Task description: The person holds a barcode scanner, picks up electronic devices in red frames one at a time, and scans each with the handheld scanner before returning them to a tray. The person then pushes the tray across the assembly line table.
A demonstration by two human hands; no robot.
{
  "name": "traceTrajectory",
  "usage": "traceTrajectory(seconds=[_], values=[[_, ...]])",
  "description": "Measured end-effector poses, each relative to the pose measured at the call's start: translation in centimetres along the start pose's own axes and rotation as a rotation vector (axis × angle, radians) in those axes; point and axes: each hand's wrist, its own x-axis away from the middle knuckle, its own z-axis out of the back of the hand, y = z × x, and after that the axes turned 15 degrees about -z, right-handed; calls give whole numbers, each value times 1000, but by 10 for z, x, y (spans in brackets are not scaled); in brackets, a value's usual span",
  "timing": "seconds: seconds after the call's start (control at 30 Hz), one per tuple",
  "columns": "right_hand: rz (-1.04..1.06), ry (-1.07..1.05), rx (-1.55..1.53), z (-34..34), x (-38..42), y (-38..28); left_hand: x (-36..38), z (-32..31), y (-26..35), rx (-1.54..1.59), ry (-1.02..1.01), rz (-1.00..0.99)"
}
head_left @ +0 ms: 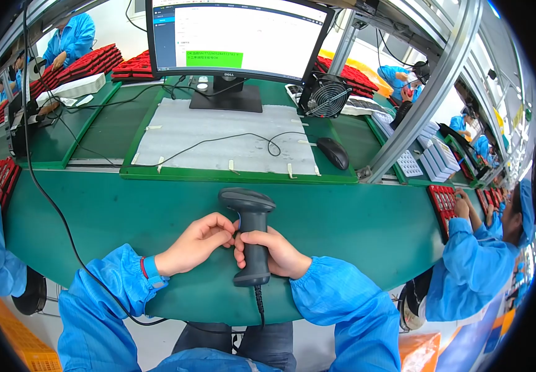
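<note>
A dark grey handheld scanner [254,214] stands upright above the green table, its head at the top and its cable running down from the base of the handle. My right hand [280,251] is wrapped round the handle from the right. Just left of the scanner, my left hand [201,243] has its fingers curled and thumb near the fingertips, close to the fingers of my right hand. What it pinches, if anything, is too small to make out. A blue band with red circles the left wrist.
A monitor [237,37] stands behind a white sheet [218,139] crossed by a cable. A black mouse [332,153] and a fan [328,96] are at the right. A metal post [426,93] rises there. Co-workers in blue handle red trays [442,208] on both sides.
</note>
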Motion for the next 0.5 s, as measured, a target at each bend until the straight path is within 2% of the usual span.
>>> traceTrajectory(seconds=[0.5], values=[[-1,6,20,-1,1,-1,0,0,1,8,-9,-4]])
